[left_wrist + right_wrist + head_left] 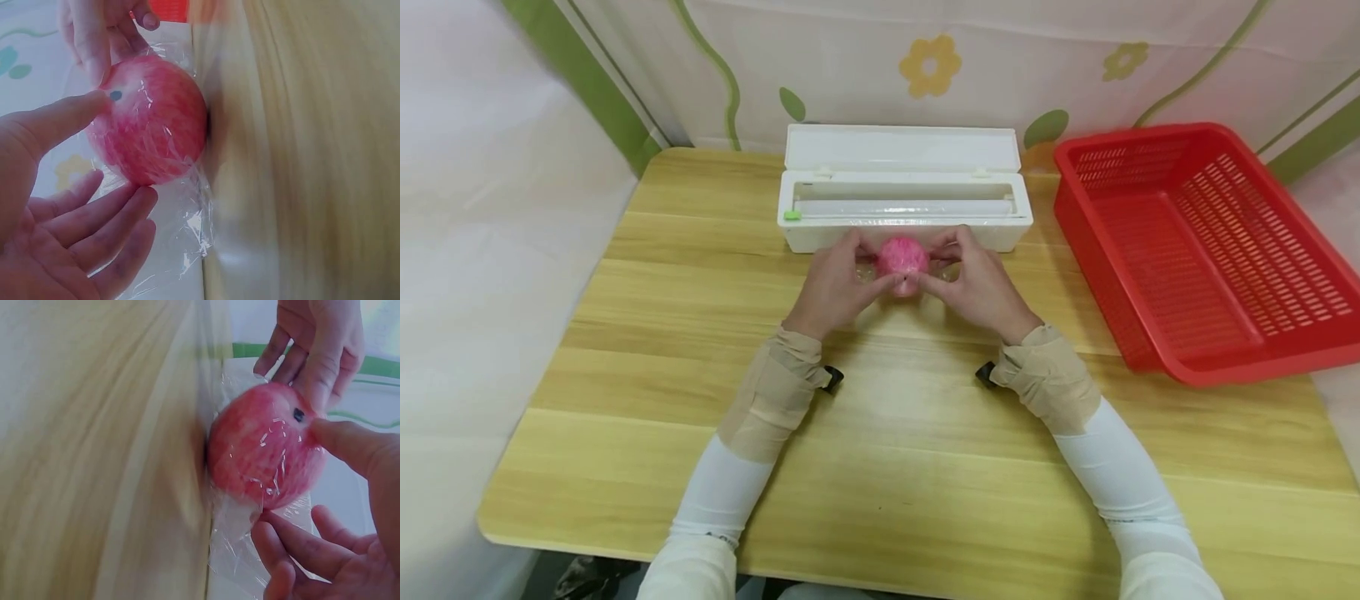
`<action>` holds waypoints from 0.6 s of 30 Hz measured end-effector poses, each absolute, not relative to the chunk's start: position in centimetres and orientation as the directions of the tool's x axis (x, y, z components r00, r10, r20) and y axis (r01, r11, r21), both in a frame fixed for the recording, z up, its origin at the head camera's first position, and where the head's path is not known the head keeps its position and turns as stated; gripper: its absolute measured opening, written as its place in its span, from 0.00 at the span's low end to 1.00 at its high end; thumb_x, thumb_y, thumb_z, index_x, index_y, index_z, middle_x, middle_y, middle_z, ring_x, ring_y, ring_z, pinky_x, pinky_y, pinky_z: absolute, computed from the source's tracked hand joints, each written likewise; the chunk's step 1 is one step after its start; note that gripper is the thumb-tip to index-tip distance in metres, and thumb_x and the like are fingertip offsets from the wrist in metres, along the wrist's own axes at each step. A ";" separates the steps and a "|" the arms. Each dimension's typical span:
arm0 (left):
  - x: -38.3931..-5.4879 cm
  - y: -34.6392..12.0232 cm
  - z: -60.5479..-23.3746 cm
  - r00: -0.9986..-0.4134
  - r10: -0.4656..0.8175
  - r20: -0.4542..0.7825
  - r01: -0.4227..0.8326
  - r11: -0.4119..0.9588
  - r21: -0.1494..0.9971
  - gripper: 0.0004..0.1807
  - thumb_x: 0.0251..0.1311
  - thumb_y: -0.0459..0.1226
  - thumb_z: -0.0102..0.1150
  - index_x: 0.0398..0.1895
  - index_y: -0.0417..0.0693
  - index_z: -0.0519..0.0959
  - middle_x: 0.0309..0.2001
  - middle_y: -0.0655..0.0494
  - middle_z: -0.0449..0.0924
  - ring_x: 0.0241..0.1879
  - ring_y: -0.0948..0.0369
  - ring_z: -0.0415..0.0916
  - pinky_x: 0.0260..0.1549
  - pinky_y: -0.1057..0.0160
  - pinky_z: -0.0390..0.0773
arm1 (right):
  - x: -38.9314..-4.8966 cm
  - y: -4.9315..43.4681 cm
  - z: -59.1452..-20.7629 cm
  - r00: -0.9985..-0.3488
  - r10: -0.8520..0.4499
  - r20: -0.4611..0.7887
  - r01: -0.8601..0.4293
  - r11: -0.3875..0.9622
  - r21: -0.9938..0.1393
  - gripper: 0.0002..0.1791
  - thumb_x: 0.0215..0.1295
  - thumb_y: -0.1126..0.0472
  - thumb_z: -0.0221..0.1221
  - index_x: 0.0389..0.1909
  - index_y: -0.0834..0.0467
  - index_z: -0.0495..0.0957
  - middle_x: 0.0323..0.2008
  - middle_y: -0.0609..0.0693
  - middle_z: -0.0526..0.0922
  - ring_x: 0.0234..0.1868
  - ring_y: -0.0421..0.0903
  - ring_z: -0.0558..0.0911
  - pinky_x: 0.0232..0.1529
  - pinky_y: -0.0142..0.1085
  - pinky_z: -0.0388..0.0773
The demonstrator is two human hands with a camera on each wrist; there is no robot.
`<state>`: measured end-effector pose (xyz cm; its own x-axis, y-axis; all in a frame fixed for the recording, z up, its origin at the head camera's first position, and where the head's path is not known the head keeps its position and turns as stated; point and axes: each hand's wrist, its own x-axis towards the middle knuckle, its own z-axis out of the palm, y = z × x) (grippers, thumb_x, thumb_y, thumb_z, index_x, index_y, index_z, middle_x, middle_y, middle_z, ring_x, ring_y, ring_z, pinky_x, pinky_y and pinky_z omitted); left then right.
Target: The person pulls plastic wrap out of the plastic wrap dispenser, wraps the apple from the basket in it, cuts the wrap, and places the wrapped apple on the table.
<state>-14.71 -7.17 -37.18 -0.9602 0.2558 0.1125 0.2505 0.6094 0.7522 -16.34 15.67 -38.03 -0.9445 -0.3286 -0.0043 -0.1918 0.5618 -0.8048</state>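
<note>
A pink-red apple point(902, 255) sits on the table close in front of a white cling film dispenser point(831, 238). Clear cling film point(199, 219) covers the apple and spreads out loosely at its sides. My left hand point(835, 287) holds the apple from the left, thumb on top near the dark spot and fingertips at its side. From the other side my right hand point(976, 283) grips it the same way, its thumb point(350, 442) meeting the left one beside that spot. Both wrist views show the wrapped apple between the fingers.
The dispenser's lid point(902, 148) stands raised, with a film roll point(904, 208) inside and a green slider point(792, 215) at its left end. A red plastic basket point(1131, 333) stands to the right on the wooden table point(700, 350). Behind hangs a flower-patterned curtain point(850, 50).
</note>
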 end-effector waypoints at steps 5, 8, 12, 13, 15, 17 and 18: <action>-14.9 -7.5 -37.0 -0.951 0.300 0.078 0.249 0.592 0.767 0.35 0.64 0.47 0.74 0.60 0.42 0.61 0.66 0.38 0.81 0.64 0.46 0.82 0.58 0.49 0.83 | -16.3 15.6 -38.1 -0.954 -0.299 -0.013 -0.169 0.573 -0.802 0.32 0.67 0.43 0.71 0.59 0.57 0.68 0.62 0.58 0.84 0.66 0.54 0.82 0.63 0.52 0.81; -15.1 -8.2 -36.7 -0.921 0.387 0.053 0.287 0.580 0.763 0.37 0.61 0.42 0.77 0.61 0.43 0.61 0.67 0.43 0.79 0.66 0.48 0.79 0.64 0.48 0.80 | -16.3 15.5 -38.0 -0.956 -0.292 -0.011 -0.166 0.573 -0.803 0.30 0.68 0.41 0.69 0.58 0.55 0.70 0.60 0.56 0.85 0.64 0.53 0.83 0.61 0.52 0.81; -15.3 -9.0 -36.4 -0.866 0.497 0.048 0.381 0.596 0.707 0.39 0.55 0.33 0.79 0.65 0.45 0.63 0.64 0.48 0.77 0.68 0.50 0.74 0.71 0.49 0.74 | -16.6 15.4 -37.7 -0.955 -0.297 0.009 -0.178 0.549 -0.817 0.27 0.71 0.40 0.66 0.57 0.54 0.73 0.56 0.52 0.86 0.58 0.51 0.84 0.61 0.50 0.82; -15.3 -9.1 -36.4 -0.855 0.515 0.056 0.404 0.596 0.694 0.41 0.54 0.32 0.79 0.66 0.45 0.64 0.64 0.49 0.76 0.68 0.50 0.73 0.72 0.50 0.73 | -16.7 15.3 -37.6 -0.955 -0.295 0.014 -0.180 0.545 -0.819 0.26 0.72 0.39 0.65 0.57 0.53 0.74 0.55 0.51 0.86 0.57 0.51 0.84 0.60 0.49 0.81; -15.4 -9.2 -36.4 -0.842 0.534 0.078 0.441 0.598 0.669 0.43 0.54 0.31 0.80 0.70 0.45 0.64 0.65 0.49 0.76 0.67 0.51 0.72 0.73 0.51 0.71 | -16.7 15.3 -37.4 -0.957 -0.289 0.017 -0.176 0.537 -0.825 0.26 0.72 0.37 0.63 0.56 0.53 0.75 0.54 0.51 0.85 0.55 0.50 0.83 0.58 0.48 0.82; -15.5 -9.2 -36.5 -0.832 0.544 0.106 0.472 0.595 0.651 0.45 0.54 0.31 0.80 0.73 0.46 0.63 0.68 0.49 0.74 0.68 0.51 0.72 0.75 0.51 0.69 | -16.7 15.3 -37.2 -0.960 -0.281 0.016 -0.171 0.537 -0.826 0.25 0.73 0.37 0.62 0.56 0.52 0.76 0.53 0.51 0.86 0.53 0.50 0.83 0.56 0.48 0.82; -15.5 -9.1 -36.5 -0.828 0.548 0.121 0.487 0.594 0.640 0.46 0.54 0.31 0.80 0.74 0.46 0.63 0.69 0.49 0.74 0.69 0.51 0.71 0.76 0.51 0.68 | -16.7 15.3 -37.1 -0.961 -0.276 0.017 -0.170 0.541 -0.824 0.25 0.73 0.36 0.61 0.56 0.52 0.76 0.52 0.51 0.86 0.53 0.50 0.83 0.55 0.47 0.82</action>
<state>-15.52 -9.09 -36.52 -0.8280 0.5475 0.1213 0.4868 0.5944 0.6401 -16.73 15.30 -37.12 -0.9611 -0.2758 0.0171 -0.1698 0.5407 -0.8239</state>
